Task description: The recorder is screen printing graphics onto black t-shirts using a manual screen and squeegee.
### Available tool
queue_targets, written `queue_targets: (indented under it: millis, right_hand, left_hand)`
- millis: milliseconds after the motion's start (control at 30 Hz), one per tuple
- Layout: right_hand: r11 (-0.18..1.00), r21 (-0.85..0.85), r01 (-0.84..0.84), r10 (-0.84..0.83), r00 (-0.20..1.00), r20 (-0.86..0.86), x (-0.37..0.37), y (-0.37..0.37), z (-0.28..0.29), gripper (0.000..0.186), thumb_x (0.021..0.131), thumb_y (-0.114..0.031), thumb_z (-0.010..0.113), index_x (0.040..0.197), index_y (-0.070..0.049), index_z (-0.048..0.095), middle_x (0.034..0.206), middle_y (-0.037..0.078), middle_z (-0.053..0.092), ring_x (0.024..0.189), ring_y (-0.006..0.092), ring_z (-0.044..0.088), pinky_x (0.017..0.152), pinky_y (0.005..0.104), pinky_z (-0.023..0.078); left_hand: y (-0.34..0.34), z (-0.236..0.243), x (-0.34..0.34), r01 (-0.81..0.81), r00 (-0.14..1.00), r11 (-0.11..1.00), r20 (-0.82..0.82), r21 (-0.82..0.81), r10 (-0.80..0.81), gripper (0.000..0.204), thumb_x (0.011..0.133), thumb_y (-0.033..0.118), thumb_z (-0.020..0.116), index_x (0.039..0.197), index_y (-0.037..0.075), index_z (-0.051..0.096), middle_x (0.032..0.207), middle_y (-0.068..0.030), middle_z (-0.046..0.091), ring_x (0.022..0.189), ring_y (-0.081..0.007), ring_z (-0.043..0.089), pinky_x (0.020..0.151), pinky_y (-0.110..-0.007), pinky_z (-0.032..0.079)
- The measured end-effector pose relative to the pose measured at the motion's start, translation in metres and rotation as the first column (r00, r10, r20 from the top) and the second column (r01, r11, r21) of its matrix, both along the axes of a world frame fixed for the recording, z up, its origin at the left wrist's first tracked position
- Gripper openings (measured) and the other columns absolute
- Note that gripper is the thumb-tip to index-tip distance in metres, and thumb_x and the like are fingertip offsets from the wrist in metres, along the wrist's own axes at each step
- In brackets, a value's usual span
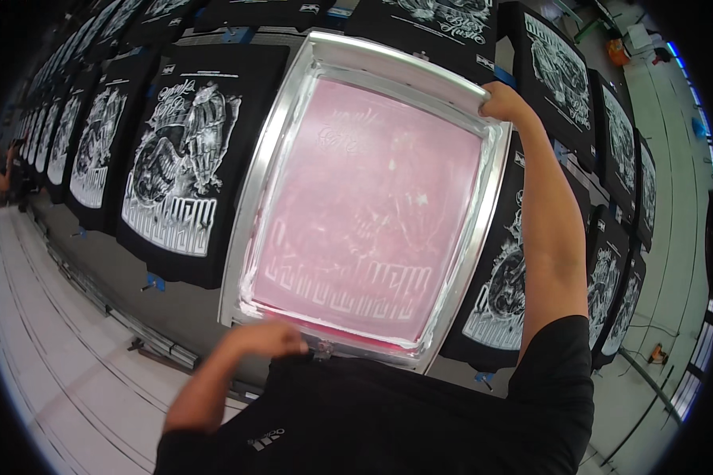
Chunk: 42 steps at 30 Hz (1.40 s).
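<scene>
A metal-framed printing screen (372,214) with pink mesh, a faint reversed design and white ink along its inner edges lies in the middle of the view. My right hand (499,103) is closed around the frame's upper right corner, thumb and fingertips partly hidden. My left hand (273,339) is at the frame's lower left edge, fingers bent and blurred by motion; whether it touches the frame or holds anything, I cannot tell. A small metal fitting (325,347) sits on the lower edge, just right of that hand.
Rows of black shirts (174,158) with white prints lie on boards along both sides and above the screen. A metal rail (111,293) runs below the left row. Another person (4,178) is at the far left edge. An orange tool (656,353) lies on the floor at right.
</scene>
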State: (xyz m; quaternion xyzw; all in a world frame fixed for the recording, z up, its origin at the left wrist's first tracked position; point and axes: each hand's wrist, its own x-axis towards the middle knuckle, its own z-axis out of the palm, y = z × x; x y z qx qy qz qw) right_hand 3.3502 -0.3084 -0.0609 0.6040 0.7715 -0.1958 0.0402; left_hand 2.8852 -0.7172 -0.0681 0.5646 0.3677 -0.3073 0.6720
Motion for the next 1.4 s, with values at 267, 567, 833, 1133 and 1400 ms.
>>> queue_targets:
  millis: [267, 567, 833, 1133, 1400]
  right_hand:
    - [0.970, 0.237, -0.058, 0.081, 0.993, -0.089, -0.092, -0.009, -0.011, 0.049, 0.066, -0.009, 0.060, 0.114, -0.006, 0.068, 0.102, 0.023, 0.068, 0.100, 0.0380, 0.065, 0.090, 0.0382, 0.050]
    - [0.993, 0.078, -0.087, 0.091, 0.995, -0.048, -0.120, -0.148, 0.011, 0.051, 0.066, -0.004, 0.055, 0.114, -0.007, 0.068, 0.105, 0.023, 0.068, 0.103, 0.0389, 0.063, 0.092, 0.0401, 0.050]
    - [1.000, 0.010, -0.011, 0.012, 0.995, -0.096, -0.198, -0.451, 0.030, 0.035, 0.072, -0.003, 0.059, 0.105, -0.011, 0.066, 0.098, 0.010, 0.067, 0.097, 0.0309, 0.062, 0.084, 0.0433, 0.049]
    - [0.977, 0.209, 0.034, 0.016, 0.973, -0.231, -0.219, -0.570, 0.029, 0.027, 0.069, 0.001, 0.056, 0.095, -0.006, 0.059, 0.082, 0.007, 0.059, 0.082, 0.0289, 0.056, 0.071, 0.0395, 0.043]
    - [0.989, 0.114, 0.091, -0.087, 0.995, -0.041, -0.140, -0.543, 0.052, 0.023, 0.073, -0.020, 0.069, 0.094, -0.009, 0.067, 0.088, 0.011, 0.067, 0.096, 0.0310, 0.061, 0.093, 0.0514, 0.039]
  left_hand:
    - [-0.155, -0.087, 0.012, -0.723, 0.649, 0.662, 0.132, -0.198, 0.749, 0.035, 0.092, 0.037, 0.069, 0.085, 0.003, 0.065, 0.063, -0.0013, 0.047, 0.060, -0.0082, 0.040, 0.054, -0.030, 0.037]
    - [-0.159, -0.076, 0.019, -0.700, 0.702, 0.689, 0.362, 0.187, 0.614, 0.035, 0.091, 0.033, 0.067, 0.083, -0.001, 0.067, 0.058, -0.0075, 0.052, 0.058, -0.0087, 0.046, 0.054, -0.033, 0.041]
    - [-0.157, -0.080, 0.026, -0.718, 0.695, 0.652, 0.314, 0.244, 0.647, 0.036, 0.090, 0.034, 0.067, 0.081, 0.000, 0.069, 0.057, -0.0091, 0.057, 0.052, -0.0162, 0.052, 0.053, -0.035, 0.042]
    - [-0.164, -0.062, 0.037, -0.574, 0.816, 0.662, 0.269, 0.483, 0.511, 0.047, 0.091, 0.034, 0.063, 0.132, 0.010, 0.056, 0.119, -0.0186, 0.064, 0.111, -0.0369, 0.060, 0.094, -0.042, 0.046]
    - [-0.178, -0.047, 0.022, -0.445, 0.843, 0.596, 0.090, 0.668, 0.530, 0.046, 0.090, 0.047, 0.062, 0.080, 0.003, 0.071, 0.070, -0.0139, 0.068, 0.068, -0.0328, 0.065, 0.066, -0.042, 0.050]
